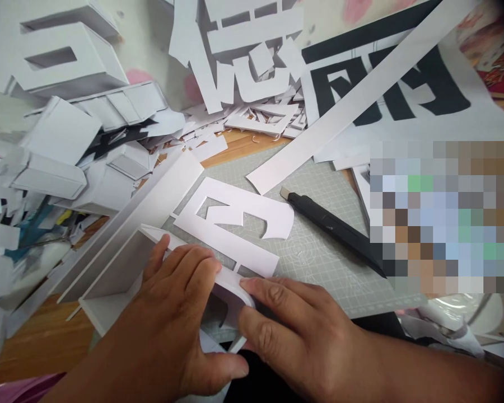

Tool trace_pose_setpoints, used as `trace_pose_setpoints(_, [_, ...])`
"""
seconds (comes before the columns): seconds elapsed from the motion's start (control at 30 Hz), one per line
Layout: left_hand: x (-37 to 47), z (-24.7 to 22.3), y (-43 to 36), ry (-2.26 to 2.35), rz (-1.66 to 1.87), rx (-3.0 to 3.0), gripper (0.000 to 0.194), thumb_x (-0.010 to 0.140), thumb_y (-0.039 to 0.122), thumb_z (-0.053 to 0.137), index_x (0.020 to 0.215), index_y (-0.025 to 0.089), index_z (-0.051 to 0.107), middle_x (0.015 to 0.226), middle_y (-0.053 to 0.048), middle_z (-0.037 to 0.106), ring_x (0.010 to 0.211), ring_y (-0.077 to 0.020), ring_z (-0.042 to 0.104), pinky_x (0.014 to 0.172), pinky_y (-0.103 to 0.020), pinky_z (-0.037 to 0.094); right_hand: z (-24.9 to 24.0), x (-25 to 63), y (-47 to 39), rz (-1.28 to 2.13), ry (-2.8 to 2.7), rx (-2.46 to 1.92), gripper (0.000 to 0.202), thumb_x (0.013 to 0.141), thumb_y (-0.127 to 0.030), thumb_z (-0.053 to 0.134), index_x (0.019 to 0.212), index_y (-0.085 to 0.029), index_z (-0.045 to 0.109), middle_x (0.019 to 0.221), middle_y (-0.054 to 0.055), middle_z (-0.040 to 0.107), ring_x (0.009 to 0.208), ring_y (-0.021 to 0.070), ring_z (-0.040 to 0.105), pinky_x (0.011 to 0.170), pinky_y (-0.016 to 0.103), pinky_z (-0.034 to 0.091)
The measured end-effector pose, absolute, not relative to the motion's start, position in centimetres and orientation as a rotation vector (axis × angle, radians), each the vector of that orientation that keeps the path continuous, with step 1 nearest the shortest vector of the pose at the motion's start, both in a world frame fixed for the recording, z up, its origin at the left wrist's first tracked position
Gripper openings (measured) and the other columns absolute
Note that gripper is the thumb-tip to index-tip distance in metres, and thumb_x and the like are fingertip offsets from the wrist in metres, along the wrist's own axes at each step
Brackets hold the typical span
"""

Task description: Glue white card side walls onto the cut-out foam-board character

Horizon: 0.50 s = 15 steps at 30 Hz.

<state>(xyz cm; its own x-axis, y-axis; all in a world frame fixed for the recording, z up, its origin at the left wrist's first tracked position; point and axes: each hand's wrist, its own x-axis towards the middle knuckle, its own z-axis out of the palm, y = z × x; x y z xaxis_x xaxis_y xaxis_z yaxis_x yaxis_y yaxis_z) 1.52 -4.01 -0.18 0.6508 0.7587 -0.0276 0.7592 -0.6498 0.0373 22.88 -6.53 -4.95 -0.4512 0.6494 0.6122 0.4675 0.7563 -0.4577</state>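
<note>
A white foam-board letter form [115, 274] with raised side walls stands tilted at the front of the table. My left hand [180, 313] lies over it, its fingers along the top edge and the thumb stretched out below. My right hand [298, 324] grips the form's curved right end between thumb and fingers. Much of the form is hidden under both hands. Just beyond them, a flat white cut-out character [224, 210] rests on the grey cutting mat [323, 274]. To its right lies a black utility knife [331, 226], its blade tip showing.
A long white strip [340, 106] crosses a sheet printed with black characters [428, 84]. White board offcuts [264, 115] pile up at the back. Boxy white letters [71, 61] crowd the left. Long board strips [151, 212] lean beside the mat. A blurred patch covers the right.
</note>
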Motion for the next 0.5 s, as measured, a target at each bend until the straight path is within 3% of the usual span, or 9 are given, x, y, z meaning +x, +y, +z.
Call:
trace_pose_setpoints(0.13, [1.3, 0.0, -3.8, 1.272, -0.012, 2.826, 0.069, 0.059, 0.07, 0.068, 0.097, 0.017, 0.047, 0.109, -0.015, 0.057, 0.105, -0.035, 0.052, 0.111, -0.062, 0.018, -5.3, 22.6, -6.5, 0.3, -2.1, -0.829, 0.025, 0.1, -0.018, 0.043, 0.099, -0.012, 0.068, 0.107, 0.013, 0.071, 0.091, 0.0207, 0.068, 0.08, 0.031, 0.059])
trace_pose_setpoints(0.2, [1.2, 0.3, -3.1, 1.204, -0.016, 2.816, 0.073, 0.065, 0.084, 0.052, 0.093, 0.016, 0.05, 0.105, -0.014, 0.058, 0.102, -0.0338, 0.054, 0.11, -0.061, 0.02, -5.5, 22.5, -6.5, 0.286, -2.089, -0.82, 0.022, 0.1, -0.018, 0.046, 0.099, -0.012, 0.068, 0.106, 0.012, 0.071, 0.09, 0.0201, 0.068, 0.081, 0.031, 0.059])
trace_pose_setpoints(0.3, [1.3, 1.1, -1.4, 1.1, -0.146, 2.703, 0.086, 0.065, 0.094, 0.024, 0.087, 0.017, 0.054, 0.092, -0.01, 0.059, 0.09, -0.0301, 0.055, 0.096, -0.053, 0.037, -5.8, 22.6, -6.4, 0.279, -2.057, -0.778, 0.02, 0.099, -0.023, 0.052, 0.103, -0.011, 0.067, 0.108, 0.014, 0.071, 0.091, 0.0213, 0.069, 0.08, 0.033, 0.059])
trace_pose_setpoints(0.4, [1.6, 1.7, 0.2, 0.992, -0.326, 2.558, 0.079, 0.074, 0.088, 0.022, 0.09, 0.019, 0.058, 0.089, -0.006, 0.061, 0.084, -0.0258, 0.055, 0.078, -0.04, 0.041, -6.2, 22.9, -6.4, 0.324, -2.044, -0.747, 0.023, 0.098, -0.027, 0.055, 0.107, -0.009, 0.067, 0.11, 0.016, 0.069, 0.091, 0.023, 0.069, 0.077, 0.034, 0.058])
trace_pose_setpoints(0.5, [1.9, 1.6, 0.9, 0.939, -0.362, 2.558, 0.048, 0.094, 0.062, 0.031, 0.097, 0.024, 0.059, 0.09, -0.001, 0.062, 0.085, -0.0214, 0.055, 0.076, -0.035, 0.037, -6.2, 23.0, -6.3, 0.334, -2.075, -0.734, 0.026, 0.099, -0.028, 0.053, 0.11, -0.009, 0.067, 0.11, 0.017, 0.069, 0.09, 0.0223, 0.068, 0.074, 0.032, 0.057])
